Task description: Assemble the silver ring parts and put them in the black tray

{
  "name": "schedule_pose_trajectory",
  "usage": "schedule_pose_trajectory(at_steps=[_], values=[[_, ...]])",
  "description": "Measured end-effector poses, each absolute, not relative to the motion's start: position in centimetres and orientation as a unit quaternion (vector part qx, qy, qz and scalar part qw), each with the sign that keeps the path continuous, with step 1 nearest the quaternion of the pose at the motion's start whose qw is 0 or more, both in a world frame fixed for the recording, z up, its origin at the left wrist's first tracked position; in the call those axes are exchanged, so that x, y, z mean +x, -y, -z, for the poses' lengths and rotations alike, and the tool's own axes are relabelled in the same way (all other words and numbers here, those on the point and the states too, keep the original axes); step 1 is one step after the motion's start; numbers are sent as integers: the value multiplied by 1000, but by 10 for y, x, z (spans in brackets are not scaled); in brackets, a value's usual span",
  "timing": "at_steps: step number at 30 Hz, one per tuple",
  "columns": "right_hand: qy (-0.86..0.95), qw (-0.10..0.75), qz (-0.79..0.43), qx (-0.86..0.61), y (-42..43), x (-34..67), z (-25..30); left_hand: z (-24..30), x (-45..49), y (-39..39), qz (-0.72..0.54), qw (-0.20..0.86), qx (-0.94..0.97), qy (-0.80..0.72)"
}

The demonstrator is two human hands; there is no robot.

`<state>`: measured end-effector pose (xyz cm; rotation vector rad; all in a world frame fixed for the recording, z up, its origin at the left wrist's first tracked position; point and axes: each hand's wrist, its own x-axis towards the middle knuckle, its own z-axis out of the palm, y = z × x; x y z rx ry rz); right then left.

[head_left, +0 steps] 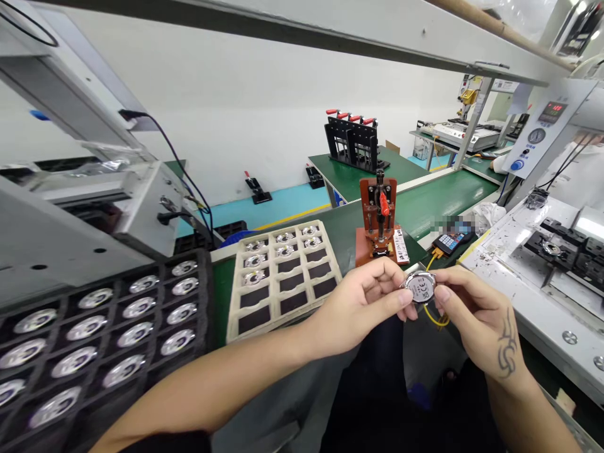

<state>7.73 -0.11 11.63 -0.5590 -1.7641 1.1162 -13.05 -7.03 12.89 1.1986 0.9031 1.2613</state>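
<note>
My left hand (363,302) and my right hand (476,318) meet in front of me. Together they pinch a small round silver motor (419,287) with a white label, label side up. Both hands have fingers closed on its rim. A yellow wire (436,318) hangs below the motor. Just behind the hands stands a brown test jig (380,220) with a red-handled toggle clamp. Left of it lies a beige compartment tray (280,274) with several silver motors in its far pockets.
A black tray (101,330) filled with several round silver parts lies at the left, under a grey machine (75,207). A white machine bed (542,270) with a black fixture stands at the right. A keypad device (448,241) lies behind the jig. A green bench (438,201) stretches beyond.
</note>
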Motion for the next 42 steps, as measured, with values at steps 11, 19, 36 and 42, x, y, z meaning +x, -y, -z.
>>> schedule_pose_trajectory(at_steps=[11,19,36,42], values=[[711,473,-471,-222,0,77,-119,-124,-130,65,-538,584,484,-368],[674,452,-524,-257,-6,80,-104,-123,-128,61,-545,602,451,-370],[625,375,-636,-254,5,64,-40,-81,-134,97,-600,515,452,-412],[758,216,-543,-288,-10,73,-6,-68,-203,175,-518,157,522,-659]])
